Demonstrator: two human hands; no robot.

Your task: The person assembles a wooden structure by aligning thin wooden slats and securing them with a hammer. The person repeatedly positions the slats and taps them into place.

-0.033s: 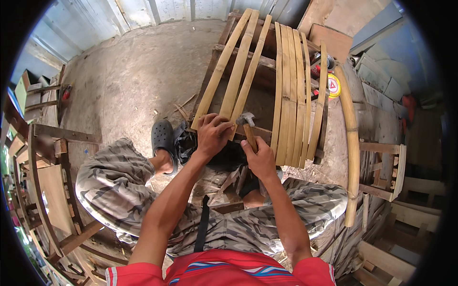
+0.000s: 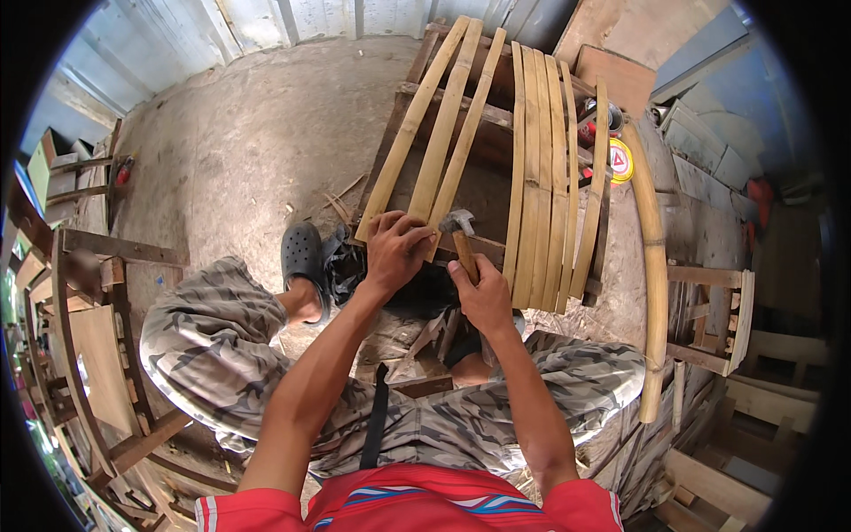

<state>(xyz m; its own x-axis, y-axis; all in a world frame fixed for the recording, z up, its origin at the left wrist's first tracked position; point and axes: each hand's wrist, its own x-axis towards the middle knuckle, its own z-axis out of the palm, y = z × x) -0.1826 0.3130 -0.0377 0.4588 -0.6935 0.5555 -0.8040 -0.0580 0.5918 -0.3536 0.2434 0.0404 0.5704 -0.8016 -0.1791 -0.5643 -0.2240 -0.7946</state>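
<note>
My right hand (image 2: 485,295) is closed round the wooden handle of a claw hammer (image 2: 463,246), whose metal head stands beside my left fingertips. My left hand (image 2: 399,255) is bent over the near end of a bamboo slat (image 2: 441,133), with its fingers closed there. Anything small between those fingertips is hidden. Two more slats lie either side of that one, a left slat (image 2: 415,129) and a right slat (image 2: 470,133). All rest on a dark wooden frame (image 2: 490,113). Farther right, several bamboo slats (image 2: 537,186) lie side by side across the same frame.
A thick bamboo pole (image 2: 654,266) lies right of the frame. A can (image 2: 612,115) and a round yellow-rimmed lid (image 2: 620,160) are by the frame's far right. Wooden frames stand at left (image 2: 124,248) and right (image 2: 709,277). Corrugated metal wall (image 2: 248,25) lies beyond the concrete floor.
</note>
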